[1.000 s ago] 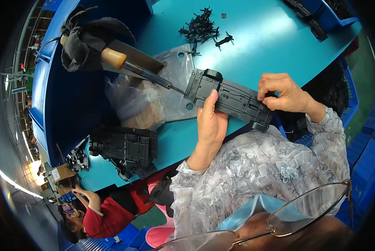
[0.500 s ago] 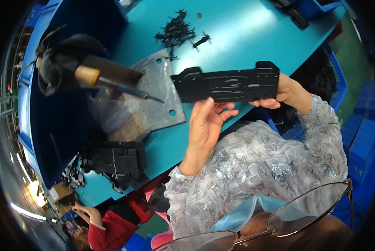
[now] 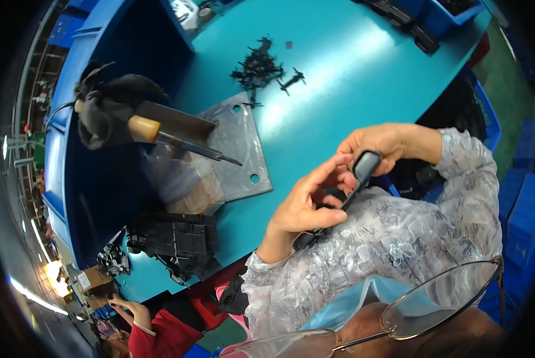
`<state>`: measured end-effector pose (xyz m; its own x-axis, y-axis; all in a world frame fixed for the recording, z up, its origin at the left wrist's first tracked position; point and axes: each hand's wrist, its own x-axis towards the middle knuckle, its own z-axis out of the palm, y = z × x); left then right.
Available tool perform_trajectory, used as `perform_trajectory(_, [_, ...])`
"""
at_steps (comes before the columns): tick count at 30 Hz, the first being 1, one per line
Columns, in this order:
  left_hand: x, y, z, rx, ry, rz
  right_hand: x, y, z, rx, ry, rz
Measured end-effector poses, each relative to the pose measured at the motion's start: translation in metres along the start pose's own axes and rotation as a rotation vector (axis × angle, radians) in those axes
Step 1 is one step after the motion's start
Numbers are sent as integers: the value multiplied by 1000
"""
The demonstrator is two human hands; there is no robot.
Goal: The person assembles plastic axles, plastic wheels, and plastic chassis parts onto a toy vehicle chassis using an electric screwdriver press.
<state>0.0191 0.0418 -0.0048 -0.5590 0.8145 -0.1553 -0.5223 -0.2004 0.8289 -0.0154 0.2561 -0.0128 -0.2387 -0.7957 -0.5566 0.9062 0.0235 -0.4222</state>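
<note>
A long black moulded plastic part (image 3: 367,163) is turned almost edge-on, close to my chest. My left hand (image 3: 309,200) grips its side, with the thumb on the near face and the fingers curled round behind. At its upper end, my right hand (image 3: 378,146) holds on with bent fingers, some of them hidden behind the part. Left of my hands a soldering-iron-like tool (image 3: 144,128), with a yellowish handle and a metal tip, juts over a grey metal plate (image 3: 243,140) with round holes.
Small black plastic pieces (image 3: 258,68) lie heaped on the turquoise table (image 3: 315,113). A big blue bin (image 3: 109,197) stands at left; near it are stacked black parts (image 3: 181,238) and a clear plastic bag (image 3: 187,179). Another person in a red sleeve (image 3: 151,340) sits at lower left.
The black part has swung from lying flat above the table to a steep, edge-on tilt nearer my chest. My left hand has closed round it; my right hand has shifted to its upper end.
</note>
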Motion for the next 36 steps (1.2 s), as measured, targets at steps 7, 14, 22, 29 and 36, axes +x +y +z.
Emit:
perform_trajectory(7, [-1, -5, -4, 54, 200, 197, 7, -16, 8, 14, 195, -130])
perform_trajectory(14, [7, -9, -10, -245, 418, 247, 30, -56, -18, -1172, 831, -689])
perform_trajectory(22, [9, -7, -17, -279, 659, 276, 49, -87, -31, -1623, 962, -698])
perform_trajectory(29, [6, -8, -13, -345, 659, 289, 35, -72, -29, -1411, 771, -786])
perform_trajectory(36, [8, -18, -17, -247, 722, 298, 13, -40, 11, -500, 186, -550])
